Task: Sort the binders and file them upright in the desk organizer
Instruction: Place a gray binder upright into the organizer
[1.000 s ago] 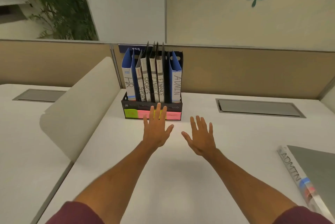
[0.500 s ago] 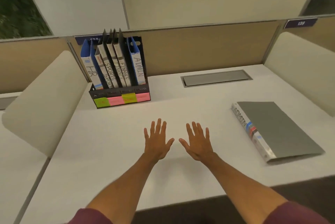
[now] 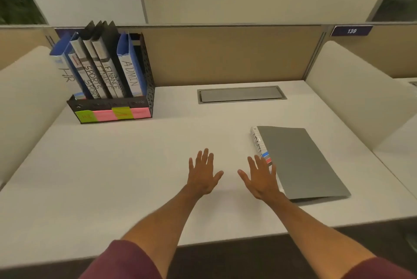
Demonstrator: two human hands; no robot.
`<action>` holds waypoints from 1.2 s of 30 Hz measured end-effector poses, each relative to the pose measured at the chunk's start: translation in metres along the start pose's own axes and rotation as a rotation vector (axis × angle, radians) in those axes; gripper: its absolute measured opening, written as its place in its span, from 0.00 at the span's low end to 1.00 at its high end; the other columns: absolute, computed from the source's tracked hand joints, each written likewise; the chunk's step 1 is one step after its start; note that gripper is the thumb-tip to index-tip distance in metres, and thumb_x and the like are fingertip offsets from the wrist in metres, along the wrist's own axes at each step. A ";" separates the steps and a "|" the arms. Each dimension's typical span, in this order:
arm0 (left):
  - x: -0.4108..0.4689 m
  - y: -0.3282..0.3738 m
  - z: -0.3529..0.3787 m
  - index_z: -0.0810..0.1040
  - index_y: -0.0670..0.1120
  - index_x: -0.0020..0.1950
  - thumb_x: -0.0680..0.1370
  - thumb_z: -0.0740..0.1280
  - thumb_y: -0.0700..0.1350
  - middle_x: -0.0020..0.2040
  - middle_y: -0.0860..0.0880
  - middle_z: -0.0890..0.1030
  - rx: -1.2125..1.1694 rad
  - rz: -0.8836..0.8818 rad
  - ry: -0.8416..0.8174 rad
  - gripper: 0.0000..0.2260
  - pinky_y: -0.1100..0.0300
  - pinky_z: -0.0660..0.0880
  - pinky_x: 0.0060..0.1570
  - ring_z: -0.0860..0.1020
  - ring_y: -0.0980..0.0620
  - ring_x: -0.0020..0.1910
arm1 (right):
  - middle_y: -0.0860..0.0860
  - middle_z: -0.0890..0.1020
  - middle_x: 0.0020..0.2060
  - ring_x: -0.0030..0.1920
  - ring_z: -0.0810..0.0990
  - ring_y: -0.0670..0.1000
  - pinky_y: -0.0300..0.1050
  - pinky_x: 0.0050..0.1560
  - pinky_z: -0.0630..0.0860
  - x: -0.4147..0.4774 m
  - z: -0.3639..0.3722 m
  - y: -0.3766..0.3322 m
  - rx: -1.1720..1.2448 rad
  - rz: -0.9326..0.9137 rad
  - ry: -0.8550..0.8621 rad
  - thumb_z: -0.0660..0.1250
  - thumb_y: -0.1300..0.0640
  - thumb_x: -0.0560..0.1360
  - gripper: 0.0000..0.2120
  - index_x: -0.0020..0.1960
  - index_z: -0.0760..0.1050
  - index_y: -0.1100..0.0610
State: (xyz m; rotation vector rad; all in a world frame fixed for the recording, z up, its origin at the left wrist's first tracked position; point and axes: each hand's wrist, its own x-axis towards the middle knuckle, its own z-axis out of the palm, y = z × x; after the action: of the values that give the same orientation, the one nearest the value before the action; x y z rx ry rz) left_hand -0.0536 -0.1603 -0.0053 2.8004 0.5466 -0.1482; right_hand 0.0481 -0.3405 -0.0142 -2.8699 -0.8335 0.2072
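Left hand [image 3: 202, 175], right hand [image 3: 259, 178]: splayed, empty (binder [image 3: 300, 161] beside right).

Light: soft, even, moderately bright; it reaches you from above. Shadows: faint, under the grey binder [image 3: 300, 163] at 4 o'clock and beside your left hand [image 3: 203, 175] on the tabletop [image 3: 112, 165]. Blur: slight overall; spine lettering [image 3: 106, 73] at 10 o'clock smeared. Distortion: partition edges [image 3: 316, 53] lean outward at 3 and 9 o'clock.
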 end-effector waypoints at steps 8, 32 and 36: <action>0.051 0.096 0.028 0.43 0.44 0.78 0.80 0.51 0.61 0.79 0.46 0.42 -0.115 -0.059 -0.095 0.34 0.46 0.41 0.74 0.42 0.46 0.78 | 0.53 0.62 0.73 0.73 0.58 0.56 0.63 0.71 0.53 0.037 -0.025 0.114 0.029 0.084 -0.007 0.50 0.39 0.79 0.28 0.74 0.58 0.52; 0.111 0.154 0.056 0.61 0.43 0.70 0.75 0.68 0.47 0.58 0.45 0.76 -1.231 -0.557 -0.085 0.27 0.53 0.78 0.51 0.79 0.46 0.52 | 0.57 0.48 0.78 0.76 0.46 0.62 0.60 0.74 0.48 0.046 0.004 0.186 0.243 0.233 -0.172 0.50 0.37 0.79 0.31 0.78 0.48 0.49; 0.102 0.132 0.043 0.78 0.41 0.47 0.76 0.70 0.44 0.30 0.50 0.82 -1.452 -0.638 -0.124 0.07 0.63 0.77 0.30 0.79 0.54 0.26 | 0.54 0.47 0.78 0.77 0.45 0.60 0.59 0.75 0.46 0.049 0.007 0.168 0.287 0.178 -0.180 0.50 0.37 0.79 0.31 0.78 0.48 0.47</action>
State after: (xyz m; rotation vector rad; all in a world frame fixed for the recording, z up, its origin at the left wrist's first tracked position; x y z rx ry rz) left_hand 0.0888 -0.2545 -0.0281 1.1674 0.9608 -0.0158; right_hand 0.1754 -0.4530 -0.0551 -2.6780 -0.5225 0.5634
